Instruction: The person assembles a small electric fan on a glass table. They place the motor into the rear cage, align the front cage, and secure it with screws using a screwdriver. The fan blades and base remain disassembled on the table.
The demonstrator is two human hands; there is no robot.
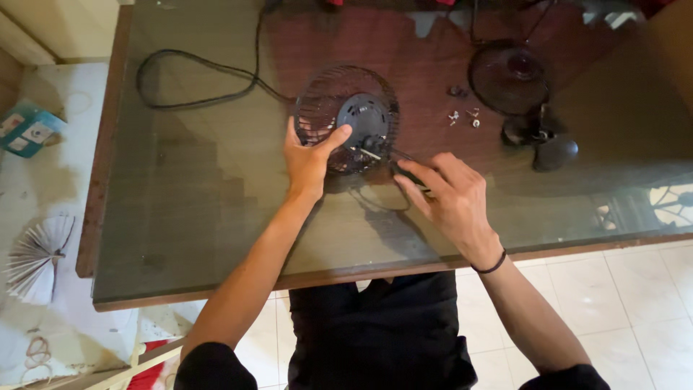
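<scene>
I am sitting at a glass-topped table point(216, 209) with a wooden frame, the glass reflecting a lot and showing a reddish-brown patch under its far half; below me the floor point(635, 303) is pale tile, and off to my left lies a white, cluttered surface with a fanned stack of white paper point(32, 263) and a small teal box point(27, 128). In the middle of the table lies the rear half of a small black fan, a wire cage point(346, 119) with its round motor housing point(363, 119) facing up. My left hand point(307, 160) clasps the near rim of the cage, thumb laid against the housing, fingers curled round the wires. My right hand point(447, 195) is closed around a dark-handled screwdriver point(404, 170) whose shaft reaches to the housing's lower edge; my fingers hide most of the handle. A black power cord point(195, 79) loops away from the cage across the glass to the far left. To the right, well apart from my hands, lie a few small silver screws point(464, 117), the front grille point(509, 76), and the dark fan blades point(541, 141) just beside it. Nothing lies between my hands and the cage.
</scene>
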